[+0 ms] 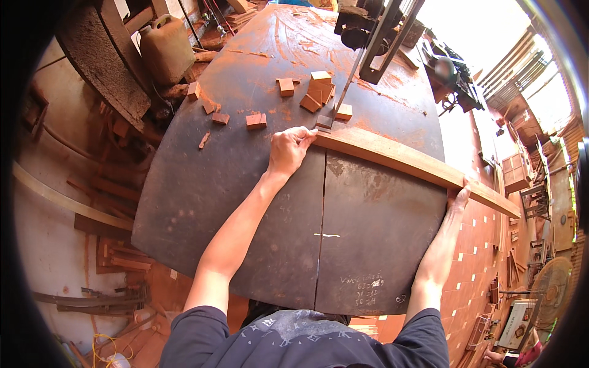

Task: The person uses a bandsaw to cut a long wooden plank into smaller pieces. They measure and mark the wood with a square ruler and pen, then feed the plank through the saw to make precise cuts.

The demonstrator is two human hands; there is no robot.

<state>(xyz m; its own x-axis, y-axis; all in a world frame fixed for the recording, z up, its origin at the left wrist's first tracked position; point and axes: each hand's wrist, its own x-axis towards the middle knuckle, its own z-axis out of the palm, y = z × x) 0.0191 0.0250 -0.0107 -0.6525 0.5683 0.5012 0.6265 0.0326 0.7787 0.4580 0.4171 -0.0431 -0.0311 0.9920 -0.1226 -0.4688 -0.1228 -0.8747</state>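
Note:
A long, square-edged wooden beam [392,152] lies slantwise across the dark metal saw table [257,202], its right end sticking out past the table's edge. My left hand [289,150] pinches the beam's left end between thumb and fingers, close beside the thin band saw blade [348,83]. Farther right, my right hand [458,197] is wrapped round the beam near the table's right edge. A small dark block [324,122] sits at the foot of the blade, just beyond my left fingertips. Whether the blade is in the wood cannot be made out.
Several cut wooden cubes [256,121] lie scattered beyond my left hand, among reddish sawdust [294,37]. The saw's upper guide post [389,43] hangs over the far side. A dirty plastic jerrycan [167,49] stands at far left. A fan [551,285] is at right.

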